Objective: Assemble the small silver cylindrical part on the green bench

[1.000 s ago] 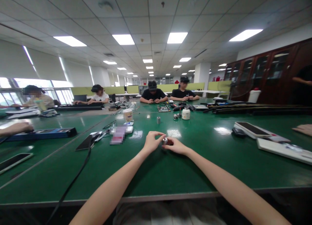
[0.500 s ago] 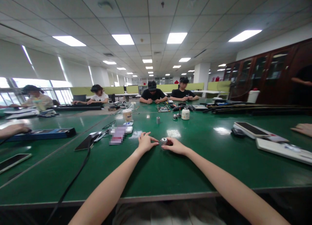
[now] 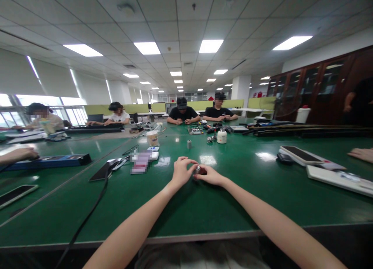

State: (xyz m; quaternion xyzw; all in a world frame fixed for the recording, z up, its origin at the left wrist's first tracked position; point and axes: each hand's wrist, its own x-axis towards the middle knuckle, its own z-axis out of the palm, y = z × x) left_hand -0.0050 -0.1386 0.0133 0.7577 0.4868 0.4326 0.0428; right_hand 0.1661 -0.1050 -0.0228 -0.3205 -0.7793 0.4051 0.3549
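Observation:
A small silvery metal cylinder point(image 3: 197, 169) stands on the green table in front of me, partly covered by my fingers. My right hand point(image 3: 211, 176) has its thumb and fingers wrapped round the cylinder from the right. From the left, my left hand point(image 3: 183, 172) pinches at the cylinder's top with thumb and fingertips. Whether a smaller part sits between those fingertips is too small to tell. Farther off, a similar metal cylinder point(image 3: 189, 144) stands upright by itself.
A cup point(image 3: 152, 138), a pale purple packet point(image 3: 141, 162) and a black phone point(image 3: 101, 171) lie left. Beyond are a white jar point(image 3: 222, 136) and a circuit board point(image 3: 195, 130). White devices point(image 3: 338, 179) lie right. A black cable point(image 3: 87, 218) crosses the left side. Other people sit around the table.
My left hand has moved right, and its fingers have closed in at the top of the metal cylinder. My right hand has stayed round the cylinder.

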